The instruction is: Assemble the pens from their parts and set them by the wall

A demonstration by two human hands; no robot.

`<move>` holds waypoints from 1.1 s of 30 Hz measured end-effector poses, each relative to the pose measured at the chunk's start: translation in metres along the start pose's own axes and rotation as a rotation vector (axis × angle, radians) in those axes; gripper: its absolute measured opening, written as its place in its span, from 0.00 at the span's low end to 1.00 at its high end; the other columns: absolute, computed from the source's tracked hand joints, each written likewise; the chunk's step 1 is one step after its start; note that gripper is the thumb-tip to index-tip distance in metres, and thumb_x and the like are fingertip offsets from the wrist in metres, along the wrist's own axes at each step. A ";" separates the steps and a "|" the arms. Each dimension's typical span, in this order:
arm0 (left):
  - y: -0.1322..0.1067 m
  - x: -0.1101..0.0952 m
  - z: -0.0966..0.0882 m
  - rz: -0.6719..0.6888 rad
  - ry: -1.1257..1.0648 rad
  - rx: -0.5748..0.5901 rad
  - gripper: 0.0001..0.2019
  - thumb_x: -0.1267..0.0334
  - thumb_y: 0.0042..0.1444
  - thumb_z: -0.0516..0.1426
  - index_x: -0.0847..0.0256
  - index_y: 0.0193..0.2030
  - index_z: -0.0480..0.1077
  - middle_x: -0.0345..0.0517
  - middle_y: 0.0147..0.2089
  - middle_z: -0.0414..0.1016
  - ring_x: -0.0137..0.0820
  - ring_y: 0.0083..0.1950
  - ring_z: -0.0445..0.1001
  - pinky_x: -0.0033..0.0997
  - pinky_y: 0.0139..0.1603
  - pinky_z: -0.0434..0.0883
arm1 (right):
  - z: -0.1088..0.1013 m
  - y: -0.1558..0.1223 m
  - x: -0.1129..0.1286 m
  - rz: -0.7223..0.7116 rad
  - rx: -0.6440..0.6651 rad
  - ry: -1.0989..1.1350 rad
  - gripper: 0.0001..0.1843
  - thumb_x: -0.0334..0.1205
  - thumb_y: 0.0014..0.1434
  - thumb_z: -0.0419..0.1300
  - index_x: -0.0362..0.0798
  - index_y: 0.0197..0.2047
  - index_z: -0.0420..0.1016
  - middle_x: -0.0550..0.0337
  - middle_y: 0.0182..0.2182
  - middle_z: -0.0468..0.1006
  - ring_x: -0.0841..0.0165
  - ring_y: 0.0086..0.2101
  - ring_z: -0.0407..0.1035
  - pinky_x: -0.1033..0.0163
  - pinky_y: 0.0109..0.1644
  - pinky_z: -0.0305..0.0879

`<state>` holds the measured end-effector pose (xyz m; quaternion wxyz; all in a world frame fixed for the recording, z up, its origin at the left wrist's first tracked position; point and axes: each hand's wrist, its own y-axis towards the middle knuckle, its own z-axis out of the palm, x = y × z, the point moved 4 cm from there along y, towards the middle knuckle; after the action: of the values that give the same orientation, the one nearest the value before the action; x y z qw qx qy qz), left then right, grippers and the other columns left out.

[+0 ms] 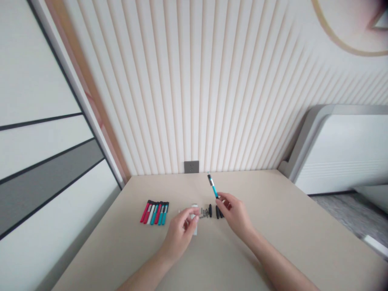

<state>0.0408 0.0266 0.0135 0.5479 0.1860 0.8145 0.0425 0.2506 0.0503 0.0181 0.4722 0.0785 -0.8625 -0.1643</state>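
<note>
Pen: teal barrel with a black end, held up above the middle of the tabletop and tilted with its tip toward the far edge, so that it is kept clear of the items lying below.
Right hand: partly closed; the lower end of the pen is pinched between thumb and fingers.
Left hand: curled, with the fingertips brought together at a pale strip near the middle of the tabletop; whether the strip is gripped or only touched cannot be told.
Markers: red, white and teal, laid side by side left of the middle, apparently grouped so that like is kept with like.
Small parts: dark, too small to identify, gathered between the hands.
Black pieces: oblong, placed just beyond the small parts, partly hidden by the right hand.
Wall socket: set just above the far edge.
</note>
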 end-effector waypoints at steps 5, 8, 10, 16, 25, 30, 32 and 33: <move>-0.011 -0.020 0.016 0.430 0.403 0.229 0.11 0.68 0.64 0.51 0.57 0.46 0.74 0.47 0.41 0.78 0.35 0.42 0.75 0.33 0.45 0.71 | -0.064 0.045 -0.074 0.283 -0.166 -0.463 0.19 0.47 0.63 0.49 0.50 0.50 0.75 0.57 0.39 0.79 0.65 0.36 0.72 0.63 0.41 0.65; -0.015 -0.025 0.022 0.518 0.516 0.283 0.10 0.70 0.63 0.51 0.58 0.45 0.73 0.45 0.39 0.78 0.34 0.40 0.75 0.34 0.44 0.71 | -0.114 0.057 -0.122 0.454 -0.225 -0.577 0.19 0.43 0.62 0.50 0.48 0.50 0.76 0.51 0.41 0.80 0.60 0.40 0.73 0.61 0.41 0.65; -0.016 -0.026 0.023 0.544 0.546 0.288 0.10 0.71 0.63 0.51 0.58 0.44 0.73 0.45 0.38 0.78 0.34 0.39 0.75 0.35 0.44 0.72 | -0.147 0.056 -0.151 0.566 -0.253 -0.639 0.20 0.41 0.61 0.50 0.45 0.48 0.78 0.45 0.40 0.80 0.56 0.41 0.74 0.59 0.40 0.66; -0.014 -0.024 0.021 0.570 0.545 0.251 0.10 0.72 0.62 0.52 0.57 0.42 0.73 0.43 0.36 0.77 0.32 0.37 0.75 0.33 0.43 0.72 | -0.203 0.049 -0.208 0.681 -0.257 -0.751 0.19 0.42 0.60 0.51 0.44 0.47 0.79 0.43 0.41 0.80 0.53 0.43 0.74 0.57 0.39 0.67; -0.012 -0.023 0.024 0.579 0.500 0.265 0.10 0.72 0.60 0.52 0.58 0.41 0.73 0.43 0.34 0.77 0.31 0.35 0.75 0.31 0.41 0.72 | -0.189 0.078 -0.241 0.585 -0.253 -0.828 0.19 0.43 0.60 0.51 0.46 0.44 0.80 0.44 0.45 0.77 0.54 0.46 0.71 0.57 0.46 0.65; -0.010 -0.023 0.021 0.538 0.505 0.281 0.10 0.72 0.60 0.53 0.57 0.41 0.74 0.44 0.34 0.78 0.32 0.36 0.75 0.32 0.43 0.72 | -0.192 0.084 -0.255 0.572 -0.252 -0.863 0.20 0.43 0.61 0.50 0.47 0.47 0.80 0.44 0.46 0.77 0.55 0.46 0.71 0.57 0.45 0.65; -0.009 -0.024 0.018 0.530 0.513 0.271 0.10 0.72 0.60 0.53 0.57 0.42 0.74 0.45 0.35 0.78 0.32 0.36 0.75 0.32 0.44 0.72 | -0.192 0.085 -0.260 0.561 -0.247 -0.875 0.20 0.42 0.61 0.50 0.48 0.47 0.80 0.45 0.46 0.77 0.54 0.46 0.71 0.57 0.45 0.65; -0.009 -0.025 0.016 0.528 0.519 0.261 0.10 0.71 0.61 0.53 0.57 0.43 0.74 0.45 0.35 0.78 0.32 0.36 0.75 0.33 0.44 0.73 | -0.193 0.086 -0.261 0.556 -0.244 -0.880 0.20 0.42 0.61 0.50 0.48 0.47 0.80 0.45 0.46 0.77 0.54 0.46 0.71 0.57 0.45 0.64</move>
<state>0.0611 0.0074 0.0267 0.2657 0.4403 0.8487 0.1237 0.5558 0.1665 -0.0610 0.0973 -0.2846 -0.9419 -0.1495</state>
